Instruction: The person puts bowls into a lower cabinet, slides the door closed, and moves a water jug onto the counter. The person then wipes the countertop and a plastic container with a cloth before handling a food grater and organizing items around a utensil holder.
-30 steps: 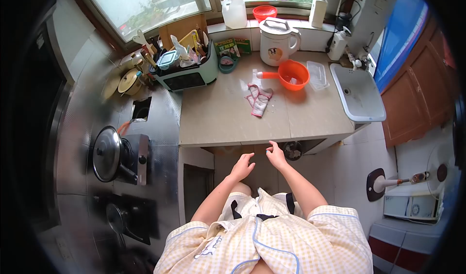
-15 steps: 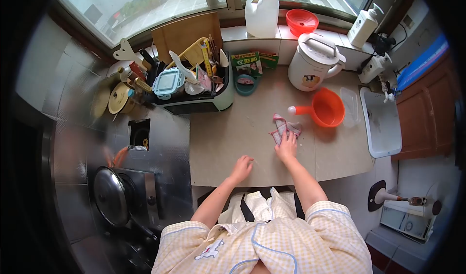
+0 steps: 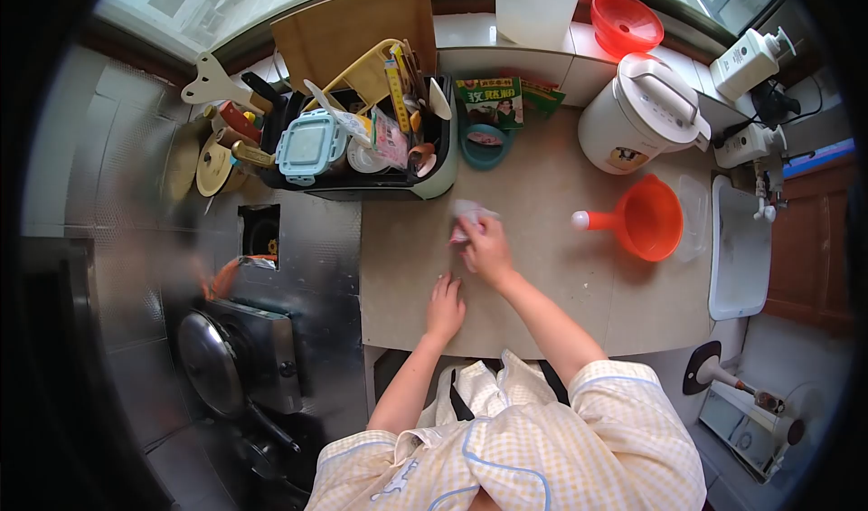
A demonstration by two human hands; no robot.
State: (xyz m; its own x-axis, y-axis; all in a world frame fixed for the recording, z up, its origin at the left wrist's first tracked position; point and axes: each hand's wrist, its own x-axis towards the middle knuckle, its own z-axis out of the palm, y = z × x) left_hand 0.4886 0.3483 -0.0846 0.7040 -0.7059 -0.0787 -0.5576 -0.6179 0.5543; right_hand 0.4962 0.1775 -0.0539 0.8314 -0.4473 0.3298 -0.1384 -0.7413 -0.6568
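My right hand (image 3: 487,250) presses a pink-edged cloth (image 3: 473,213) onto the beige countertop (image 3: 542,307), its fingers closed over the bunched fabric. The cloth is slightly blurred. Just nearer to me, my left hand (image 3: 446,309) lies on the counter with its fingers stretched out and holds nothing. An orange-red dipper (image 3: 649,220) rests to the right, its white-tipped handle pointing toward my hands. Behind the cloth sits a round teal dish (image 3: 485,146) in front of a green packet (image 3: 491,102).
A black-and-green bin (image 3: 425,181) packed with utensils stands at the back left. At the back right are a white soymilk maker (image 3: 633,118), a red funnel (image 3: 627,23) and a clear tray (image 3: 693,217). A white sink (image 3: 739,285) borders the right; a lidded pan (image 3: 210,364) stands left.
My right hand has carried the cloth leftward and a little away from me. My left hand has shifted slightly, its fingers now straighter. The view has also tilted and moved left.
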